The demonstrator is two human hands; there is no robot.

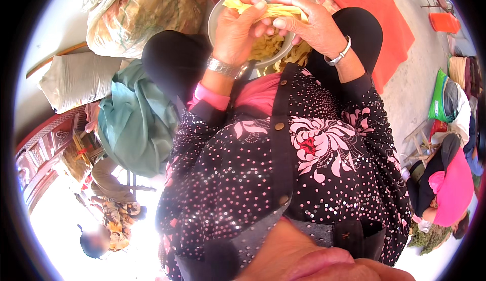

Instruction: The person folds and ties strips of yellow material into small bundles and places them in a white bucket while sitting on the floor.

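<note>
A small bundle of pale yellow, leafy strips point(280, 12) stretches between my two hands, above a light-coloured bowl point(212, 25). My left hand point(236, 30), with a metal watch on its wrist, pinches the bundle's left part between thumb and fingers. On the other end are the thumb and fingers of my right hand point(309, 25), which wears a silver bangle. More yellow strips point(265, 47) lie inside the bowl, partly hidden by my hands. Further strips point(299, 55) show beside the bowl, between my knees. The exact plant cannot be made out.
A big stuffed plastic sack point(144, 15) stands at the upper left, above a teal cloth point(138, 118). Red sheeting point(383, 26) spreads beside my right knee. One person point(117, 220) is at lower left; another, in pink point(453, 190), bends at far right near a wooden stool point(419, 142).
</note>
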